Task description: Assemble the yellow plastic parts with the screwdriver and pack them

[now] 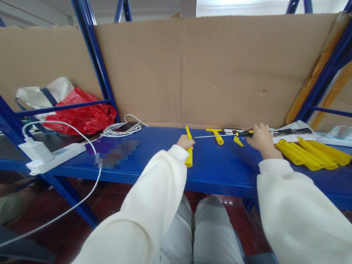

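Observation:
My left hand is closed around a yellow plastic T-shaped handle, holding it over the blue shelf. In my right hand is a screwdriver with a black and yellow grip. Its long thin shaft points left, and the tip reaches the yellow piece beside my left fingers; whether it sits inside cannot be made out. Between my hands lie another yellow T-shaped handle, a small yellow flat piece and a silvery strip.
Several yellow tube-like handles lie right of my right hand, before black-and-white packaging. At left are a coiled white cable, a red plastic bag and a power strip. Cardboard walls the back.

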Demonstrator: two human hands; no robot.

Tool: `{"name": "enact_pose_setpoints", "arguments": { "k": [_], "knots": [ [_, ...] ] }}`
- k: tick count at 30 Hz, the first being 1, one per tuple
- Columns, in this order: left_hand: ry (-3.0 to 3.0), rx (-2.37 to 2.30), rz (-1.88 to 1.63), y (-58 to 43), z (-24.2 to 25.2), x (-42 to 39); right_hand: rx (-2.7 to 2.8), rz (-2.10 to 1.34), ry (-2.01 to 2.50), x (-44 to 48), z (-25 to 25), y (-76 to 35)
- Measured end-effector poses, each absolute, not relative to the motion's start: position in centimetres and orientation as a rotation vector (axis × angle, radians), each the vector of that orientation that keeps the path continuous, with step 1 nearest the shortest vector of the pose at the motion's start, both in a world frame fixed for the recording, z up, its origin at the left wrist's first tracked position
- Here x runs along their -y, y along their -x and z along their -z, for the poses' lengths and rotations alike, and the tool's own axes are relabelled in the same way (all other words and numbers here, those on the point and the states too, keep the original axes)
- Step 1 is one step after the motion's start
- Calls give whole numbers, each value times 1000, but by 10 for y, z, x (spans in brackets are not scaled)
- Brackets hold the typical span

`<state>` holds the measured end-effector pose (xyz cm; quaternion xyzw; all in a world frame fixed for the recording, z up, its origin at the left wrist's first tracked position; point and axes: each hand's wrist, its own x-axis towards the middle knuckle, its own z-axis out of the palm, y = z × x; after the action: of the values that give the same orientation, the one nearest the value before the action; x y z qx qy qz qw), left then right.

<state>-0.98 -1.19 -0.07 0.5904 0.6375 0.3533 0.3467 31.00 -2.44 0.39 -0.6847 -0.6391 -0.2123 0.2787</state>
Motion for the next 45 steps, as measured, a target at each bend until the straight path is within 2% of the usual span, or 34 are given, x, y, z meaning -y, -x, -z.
{"name": "enact_pose_setpoints", "arguments": {
  "k": [7,18,45],
  "knots": [
    [-1540,-1687,-901,10,0,12,1732,438,1950,21,-4,-311],
    [-1535,-1696,-894,10,1,10,1778,548,1933,17,1,-311],
    [-1539,-1700,-904,11,0,12,1788,451,1970,19,-2,-308]
  ]
}}
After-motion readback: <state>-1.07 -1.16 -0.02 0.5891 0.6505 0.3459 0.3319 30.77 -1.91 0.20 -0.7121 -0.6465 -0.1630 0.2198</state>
